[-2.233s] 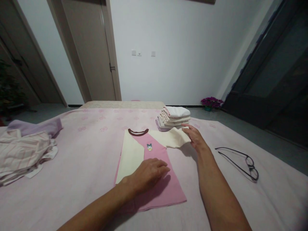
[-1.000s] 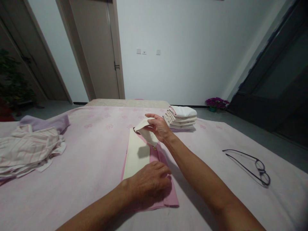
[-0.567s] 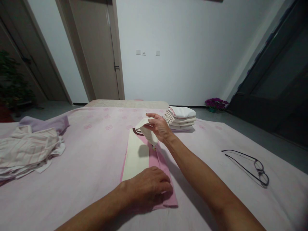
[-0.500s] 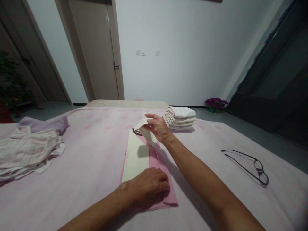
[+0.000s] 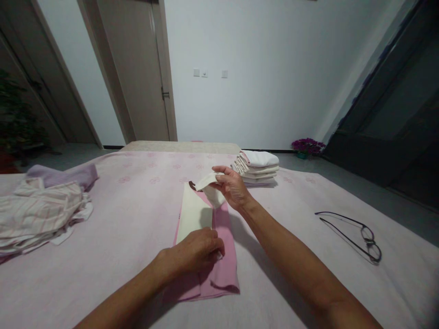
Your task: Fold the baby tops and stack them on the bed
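Observation:
A pink-and-cream shirt (image 5: 224, 233) lies folded into a narrow strip on the bed in front of me, with a brown edging at its far end. My right hand (image 5: 231, 185) pinches a cream part of the shirt near that end and holds it raised off the rest. Closer to me, my left hand (image 5: 197, 249) has its fingers curled on the middle of the shirt, gripping the cloth; a small pale bit shows at the fingertips. The left palm and the cloth under it are hidden.
Unfolded striped clothes (image 5: 37, 208) and a purple garment (image 5: 66, 173) are heaped at the left. A neat stack of folded clothes (image 5: 259, 167) stands behind my right hand. Black-framed glasses (image 5: 368, 242) lie on the right of the pink patterned sheet (image 5: 137, 196).
My left hand has moved left and slightly away from me, drawing the shirt's right edge inward. My right hand has shifted slightly right and down, still holding the raised cream part.

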Tool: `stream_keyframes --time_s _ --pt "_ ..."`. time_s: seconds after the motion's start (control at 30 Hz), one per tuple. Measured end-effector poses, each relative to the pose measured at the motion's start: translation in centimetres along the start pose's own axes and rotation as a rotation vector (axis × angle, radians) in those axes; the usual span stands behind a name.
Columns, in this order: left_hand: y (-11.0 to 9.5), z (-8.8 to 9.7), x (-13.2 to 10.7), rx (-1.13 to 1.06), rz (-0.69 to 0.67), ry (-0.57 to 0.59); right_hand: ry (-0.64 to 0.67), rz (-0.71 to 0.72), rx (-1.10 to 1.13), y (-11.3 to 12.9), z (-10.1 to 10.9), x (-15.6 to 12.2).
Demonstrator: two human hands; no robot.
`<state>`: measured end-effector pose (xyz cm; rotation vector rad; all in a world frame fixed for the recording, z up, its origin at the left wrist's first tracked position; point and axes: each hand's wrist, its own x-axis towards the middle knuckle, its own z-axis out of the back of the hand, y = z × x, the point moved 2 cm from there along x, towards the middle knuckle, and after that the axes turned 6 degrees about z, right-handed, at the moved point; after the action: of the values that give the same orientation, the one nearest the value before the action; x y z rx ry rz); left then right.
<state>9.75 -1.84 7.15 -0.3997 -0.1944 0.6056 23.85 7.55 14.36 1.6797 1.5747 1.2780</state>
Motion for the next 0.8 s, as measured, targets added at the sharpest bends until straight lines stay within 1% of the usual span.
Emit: stream_keyframes --time_s 0.07,0.1,0.13,0.17,0.23,0.3,0.33,0.37,0.4,0.47,0.53,0.6,0.67,0.73,0.8 --pt "0.5 -0.3 0.2 -0.115 0.109 -0.033 -0.024 -0.026 -0.004 -0.4 0.4 -1.1" --pt "0.8 -0.4 0.3 -0.229 0.177 -0.067 -0.035 -0.037 -0.006 -0.6 0.7 -1.7" --pt "1.0 -0.4 0.4 -0.387 0.253 -0.1 -0.046 -0.043 -0.008 -0.8 1.0 -2.4" --pt "1.1 -0.5 0.5 -0.592 0.337 -0.128 -0.057 -0.046 -0.011 -1.0 1.3 -3.1" --pt "1.3 -0.6 0.7 -1.096 0.494 -0.146 -0.085 -0.052 -0.017 -1.3 2.0 -4.5" --pt "1.3 -0.7 0.9 -1.553 0.61 -0.154 -0.112 -0.076 -0.026 -1.7 2.7 -6.0" --pt "1.3 -0.8 0.9 -1.708 0.646 -0.167 -0.12 -0.098 -0.03 -2.0 3.0 -6.7" --pt "1.4 -0.9 1.0 -1.811 0.668 -0.192 -0.123 -0.125 -0.035 -2.2 3.3 -7.4" --pt "1.5 -1.0 1.0 -1.866 0.68 -0.218 -0.12 -0.154 -0.042 -2.5 3.6 -8.1" --pt "1.7 -1.3 1.1 -1.892 0.698 -0.281 -0.095 -0.22 -0.064 -2.9 4.2 -9.3" --pt "1.9 -1.5 1.2 -1.875 0.713 -0.357 -0.034 -0.314 -0.095 -3.1 4.7 -10.2" --pt "1.9 -1.5 1.3 -1.871 0.715 -0.401 0.053 -0.422 -0.136 -3.2 5.1 -10.8" --pt "1.7 -1.5 1.4 -1.883 0.728 -0.395 0.129 -0.504 -0.176 -3.0 5.6 -10.9" --pt "1.7 -1.6 1.4 -1.87 0.751 -0.4 0.189 -0.545 -0.215 -2.8 6.2 -10.5" --pt "1.9 -1.8 1.3 -1.831 0.756 -0.443 0.226 -0.562 -0.268 -2.7 7.2 -9.6"
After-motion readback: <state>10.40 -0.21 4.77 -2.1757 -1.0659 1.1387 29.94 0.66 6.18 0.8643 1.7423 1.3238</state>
